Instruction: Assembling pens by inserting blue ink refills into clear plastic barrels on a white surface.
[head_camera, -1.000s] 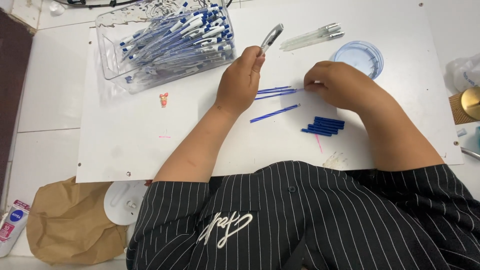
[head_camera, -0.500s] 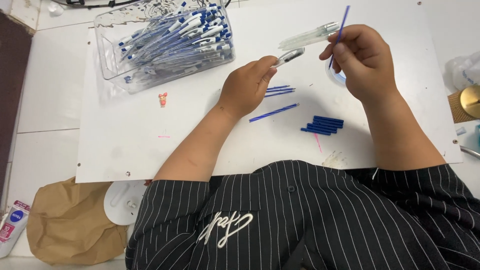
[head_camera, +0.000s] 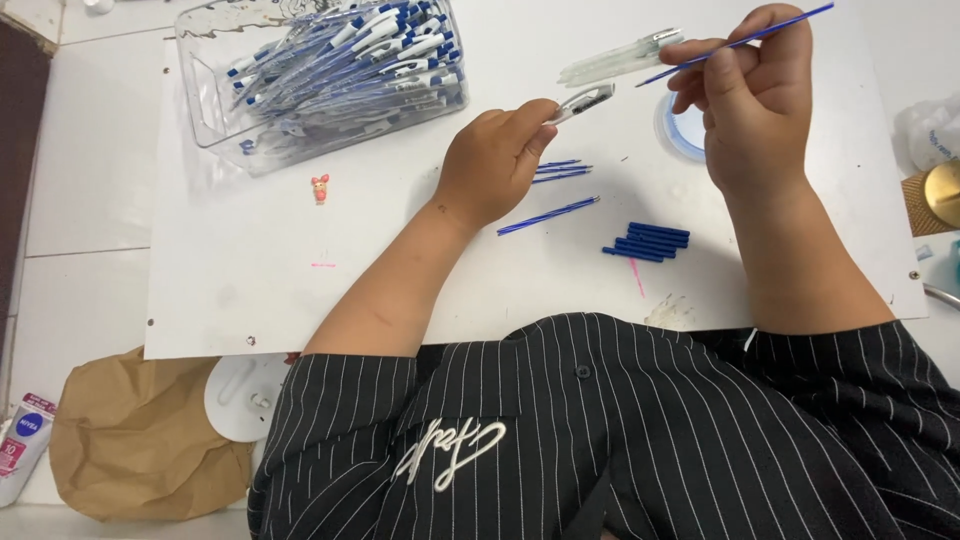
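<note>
Bright, even light, soft shadows

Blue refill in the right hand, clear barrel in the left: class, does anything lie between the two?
Nothing visible does. The blue refill in the right hand and the clear barrel in the left hand are separated only by bare white board.

Bare board (head_camera: 300, 290) lies open left; pen bin (head_camera: 330, 80) blocks the far-left corner.

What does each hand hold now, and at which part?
Left hand: clear pen barrel, by its lower end. Right hand: thin blue refill, pinched near its lower end.
</note>
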